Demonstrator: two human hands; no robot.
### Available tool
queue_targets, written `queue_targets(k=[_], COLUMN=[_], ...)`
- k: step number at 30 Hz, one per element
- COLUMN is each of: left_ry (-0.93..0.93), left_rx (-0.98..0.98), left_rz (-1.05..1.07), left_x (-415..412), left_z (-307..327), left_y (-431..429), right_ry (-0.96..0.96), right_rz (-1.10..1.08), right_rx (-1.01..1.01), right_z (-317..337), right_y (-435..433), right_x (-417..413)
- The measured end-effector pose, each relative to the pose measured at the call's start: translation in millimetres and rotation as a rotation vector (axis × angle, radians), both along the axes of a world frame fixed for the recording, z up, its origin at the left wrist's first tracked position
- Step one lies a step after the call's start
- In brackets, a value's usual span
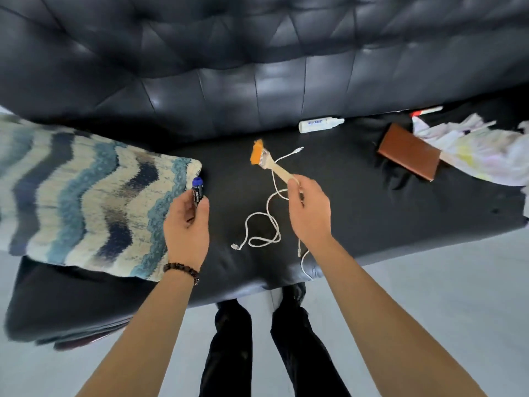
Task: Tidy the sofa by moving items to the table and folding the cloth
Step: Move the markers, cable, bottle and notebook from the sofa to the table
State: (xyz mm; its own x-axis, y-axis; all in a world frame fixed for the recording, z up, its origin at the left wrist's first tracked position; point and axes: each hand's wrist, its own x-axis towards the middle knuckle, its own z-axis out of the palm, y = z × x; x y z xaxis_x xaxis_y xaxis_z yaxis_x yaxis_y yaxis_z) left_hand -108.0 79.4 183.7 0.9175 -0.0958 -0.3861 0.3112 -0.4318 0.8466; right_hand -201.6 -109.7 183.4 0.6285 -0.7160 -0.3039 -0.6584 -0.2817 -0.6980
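1. Nearest me, the person stands at the front edge of the sofa [372, 213], both arms stretched over its black seat. The table these things are bound for is not in sight.
2. The left hand [186, 224] has its fingers curled round a marker [197, 191], blue cap up. The right hand [309, 213] pinches the tail of a paintbrush [269, 161] handle, with the orange bristles pointing away, clear of the seat. Both are light and stiff, so a fingertip hold should be enough.
3. Below the right hand a white cable [266, 224] lies in loose loops on the seat (whether the hand touches it, I cannot tell). It looks limp and likely to trail, so better to gather it at the loops than lift it by one plug.
4. To the left a wavy blue-and-cream cushion [86, 190] lies on the seat, just beside the marker hand. It looks soft and bulky.
5. Farther right a brown wallet [409, 151] rests against the crumpled white cloth [481, 150]. The cloth looks floppy and is best taken by two corners to shake out and fold. The wallet is flat and probably smooth, so grip it across its edges.
6. Farthest, at the backrest, a white bottle [319, 125] lies on its side. It may roll, so take it round the body. A red-and-white pen [426, 111] lies beyond it.
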Motion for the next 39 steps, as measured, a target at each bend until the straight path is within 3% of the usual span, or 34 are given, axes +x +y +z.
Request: queue_targets(k=[7,12,19,28,39], left_ry=[-0.120,-0.128,-0.190,-0.227,-0.274], left_rx=[-0.267,-0.334,-0.496,-0.662,-0.533], left_rz=[-0.005,-0.232,-0.466,-0.870,-1.400], left_x=[-45,-75,-139,-361,-672], left_z=[197,264,350,394,383], left_y=[22,40,2,-31,-53], right_ry=[-0.236,-0.404,-0.619,-0.717,-0.801], right_rz=[-0.437,-0.732,-1.098,-1.376,-1.856], right_rx=[0.117,0.120,0.025,-0.225,-0.332], right_z=[181,257,333,347,336], right_y=[46,78,111,191,264], right_x=[-77,-169,-314,-551,-825])
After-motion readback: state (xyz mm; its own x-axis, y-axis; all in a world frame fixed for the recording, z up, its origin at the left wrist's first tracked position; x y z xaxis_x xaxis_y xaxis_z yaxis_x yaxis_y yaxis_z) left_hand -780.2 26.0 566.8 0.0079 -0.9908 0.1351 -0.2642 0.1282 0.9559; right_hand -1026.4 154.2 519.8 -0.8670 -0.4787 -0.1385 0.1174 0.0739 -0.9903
